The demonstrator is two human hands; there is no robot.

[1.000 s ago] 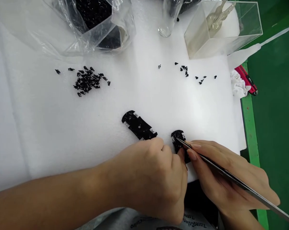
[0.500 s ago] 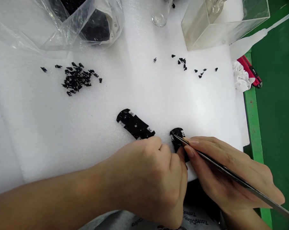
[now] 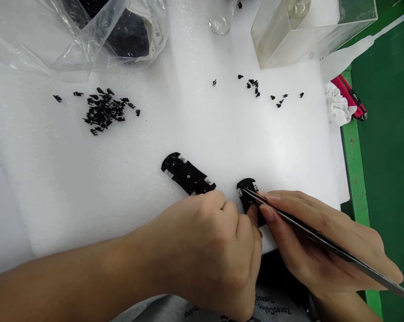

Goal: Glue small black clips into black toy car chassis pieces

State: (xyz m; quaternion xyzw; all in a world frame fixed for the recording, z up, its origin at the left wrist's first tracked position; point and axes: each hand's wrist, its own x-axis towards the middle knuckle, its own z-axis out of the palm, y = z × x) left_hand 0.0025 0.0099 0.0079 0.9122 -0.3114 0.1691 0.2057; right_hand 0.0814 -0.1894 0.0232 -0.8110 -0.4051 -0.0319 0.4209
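My left hand grips a small curved black plastic part, with its fingers hiding the lower end. My right hand is shut on long steel tweezers, whose tip rests on the top of that part. Just beyond my left knuckles, a longer black plastic piece with small metal tabs lies on white foam, apart from my fingers. A heap of tiny black pieces sits to the far left, and several more lie scattered further from my hands.
A plastic bag of black pieces lies at the top left. Further back are a glass vial and a transparent acrylic box. On the right are a white cloth, a red-handled tool, and a green bench edge.
The whole view has shifted slightly left and up. My hands stay on the same part, and the tweezers tip remains at its upper end.
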